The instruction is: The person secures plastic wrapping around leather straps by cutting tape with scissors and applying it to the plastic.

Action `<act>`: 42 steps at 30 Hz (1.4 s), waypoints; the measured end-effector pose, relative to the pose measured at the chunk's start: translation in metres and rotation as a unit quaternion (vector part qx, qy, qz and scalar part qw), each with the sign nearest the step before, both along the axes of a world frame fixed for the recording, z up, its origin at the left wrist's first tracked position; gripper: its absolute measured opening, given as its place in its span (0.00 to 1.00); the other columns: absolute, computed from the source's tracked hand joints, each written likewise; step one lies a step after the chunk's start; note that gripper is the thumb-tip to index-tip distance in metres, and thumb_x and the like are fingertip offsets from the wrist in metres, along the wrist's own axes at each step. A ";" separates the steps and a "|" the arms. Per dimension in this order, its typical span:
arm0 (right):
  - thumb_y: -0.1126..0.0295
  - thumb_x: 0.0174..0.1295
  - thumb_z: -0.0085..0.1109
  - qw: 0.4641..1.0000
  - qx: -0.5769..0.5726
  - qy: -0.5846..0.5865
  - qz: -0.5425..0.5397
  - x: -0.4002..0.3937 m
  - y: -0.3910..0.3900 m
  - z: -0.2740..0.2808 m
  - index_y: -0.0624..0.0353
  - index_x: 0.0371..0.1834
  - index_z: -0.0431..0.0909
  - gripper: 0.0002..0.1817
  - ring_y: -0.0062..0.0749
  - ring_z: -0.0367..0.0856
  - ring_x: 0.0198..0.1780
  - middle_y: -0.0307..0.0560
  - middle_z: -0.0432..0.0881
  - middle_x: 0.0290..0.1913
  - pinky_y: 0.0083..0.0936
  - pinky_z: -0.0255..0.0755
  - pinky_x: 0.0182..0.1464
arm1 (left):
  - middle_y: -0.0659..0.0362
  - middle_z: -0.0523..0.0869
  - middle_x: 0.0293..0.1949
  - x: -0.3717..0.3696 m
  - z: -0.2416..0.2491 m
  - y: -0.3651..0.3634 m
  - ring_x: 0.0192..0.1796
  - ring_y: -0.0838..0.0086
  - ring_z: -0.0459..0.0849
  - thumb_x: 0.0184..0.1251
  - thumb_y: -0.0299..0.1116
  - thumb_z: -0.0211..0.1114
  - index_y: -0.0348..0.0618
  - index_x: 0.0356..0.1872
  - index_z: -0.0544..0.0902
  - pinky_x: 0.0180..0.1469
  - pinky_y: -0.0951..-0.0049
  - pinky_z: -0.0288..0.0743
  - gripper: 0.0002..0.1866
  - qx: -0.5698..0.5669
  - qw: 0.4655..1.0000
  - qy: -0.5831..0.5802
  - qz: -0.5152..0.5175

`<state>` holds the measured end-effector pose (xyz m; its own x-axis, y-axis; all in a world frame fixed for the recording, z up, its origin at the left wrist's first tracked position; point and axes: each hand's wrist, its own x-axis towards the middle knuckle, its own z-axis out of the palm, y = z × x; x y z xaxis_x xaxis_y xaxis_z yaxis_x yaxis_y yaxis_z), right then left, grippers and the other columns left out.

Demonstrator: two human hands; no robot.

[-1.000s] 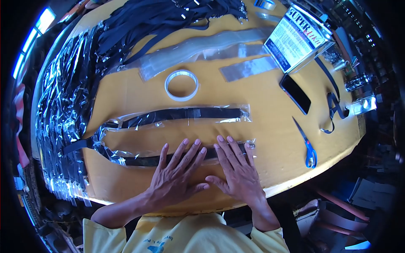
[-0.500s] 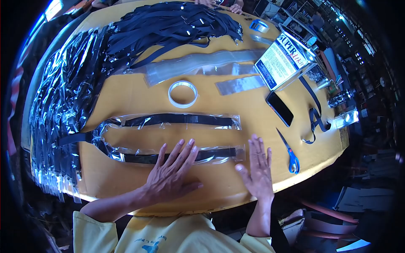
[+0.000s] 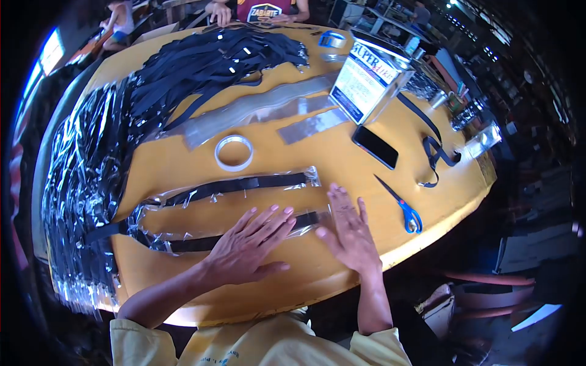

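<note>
A black strap in clear plastic sleeves (image 3: 250, 182) lies in a U shape on the yellow table, its bend toward the left. My left hand (image 3: 247, 244) rests flat over the strap's nearer leg, fingers spread, covering part of it. At the right end of that same leg, my right hand (image 3: 351, 235) lies open with its thumb apart, partly over the plastic tip. Neither hand grips anything. To the right are blue-handled scissors (image 3: 410, 218). Beyond the strap sits a roll of clear tape (image 3: 234, 152).
Plastic-wrapped straps (image 3: 85, 189) cover the table's left side; loose black straps (image 3: 201, 67) are heaped behind. Clear plastic strips (image 3: 256, 110), a labelled can (image 3: 369, 82), a phone (image 3: 375, 147), a blue tape roll (image 3: 332, 40) and a loose strap (image 3: 430, 155) lie around. A person (image 3: 262, 11) is across the table.
The view has tilted up and turned, showing more of the person opposite. My right hand has shifted left toward the end of the strap's nearer leg; my left hand stays spread over it.
</note>
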<state>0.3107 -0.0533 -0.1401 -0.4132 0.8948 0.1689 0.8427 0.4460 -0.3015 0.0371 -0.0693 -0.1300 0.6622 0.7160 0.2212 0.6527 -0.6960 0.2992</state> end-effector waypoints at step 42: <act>0.47 0.73 0.56 0.995 0.011 0.069 -0.071 0.015 -0.003 -0.015 0.68 0.76 0.61 0.40 0.40 0.75 0.72 0.47 0.82 0.66 0.53 0.53 0.77 | 0.45 0.65 0.77 -0.002 -0.010 0.013 0.79 0.53 0.62 0.67 0.63 0.65 0.39 0.75 0.64 0.78 0.43 0.49 0.46 -0.119 0.989 0.082 -0.020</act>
